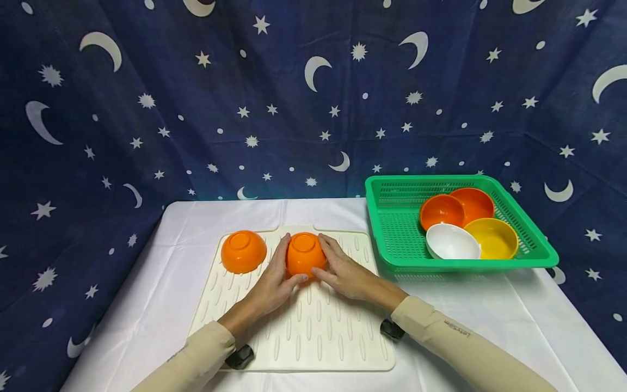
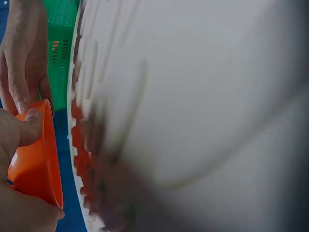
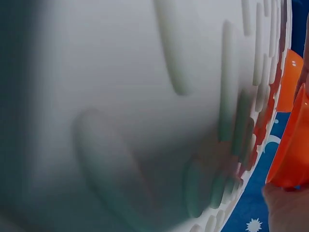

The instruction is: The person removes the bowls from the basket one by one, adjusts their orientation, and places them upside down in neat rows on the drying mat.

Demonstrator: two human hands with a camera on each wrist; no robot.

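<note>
An orange bowl [image 1: 305,255] is held bottom up between both hands, over the cream ridged drying mat [image 1: 313,348]. My left hand [image 1: 274,280] grips its left side, with the thumb at the near side. On the opposite side, my right hand [image 1: 349,274] holds it with fingers along the wall and thumb in front. In the left wrist view, blue cloth shows between the rim of the bowl [image 2: 38,159] and the mat. Just left of my hands, a second orange bowl [image 1: 243,251] sits upside down on the mat.
A green plastic basket [image 1: 392,262] stands at the right back of the white-clothed table [image 1: 455,316]. Inside it are two orange bowls [image 1: 442,211], a white bowl [image 1: 453,242] and a yellow bowl [image 1: 497,239]. A dark blue curtain [image 1: 294,109] with moons and stars hangs behind.
</note>
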